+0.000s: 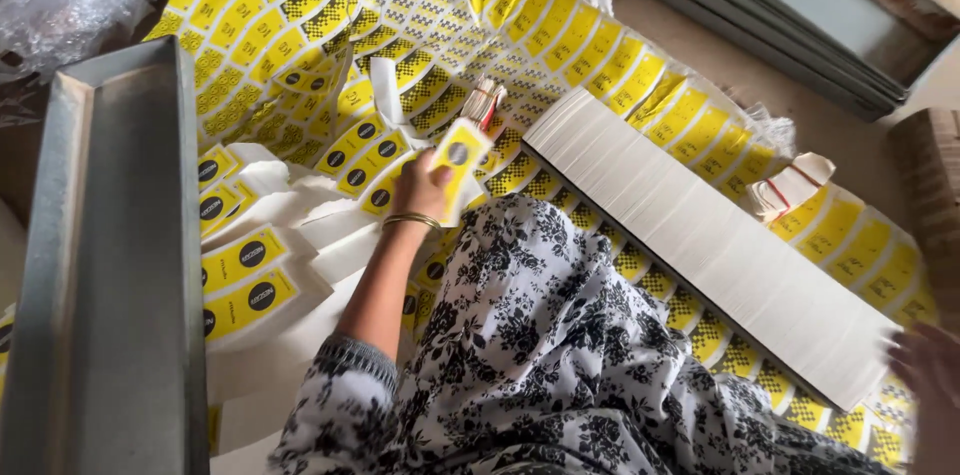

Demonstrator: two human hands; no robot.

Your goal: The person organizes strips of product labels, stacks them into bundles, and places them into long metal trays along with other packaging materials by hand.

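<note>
Yellow printed sheets (560, 35) underneath — left hand (420, 190) grips yellow packet (458, 157) | right hand (925, 365) apart

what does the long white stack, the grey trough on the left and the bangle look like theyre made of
Long white stack: thin card or paper, matt, by its fine layered edges. Grey trough: likely sheet metal, dull and scuffed, with folded edges. Bangle on the left hand: thin, gold-coloured and shiny, probably metal. The yellow pack in that hand looks like printed card.
</note>
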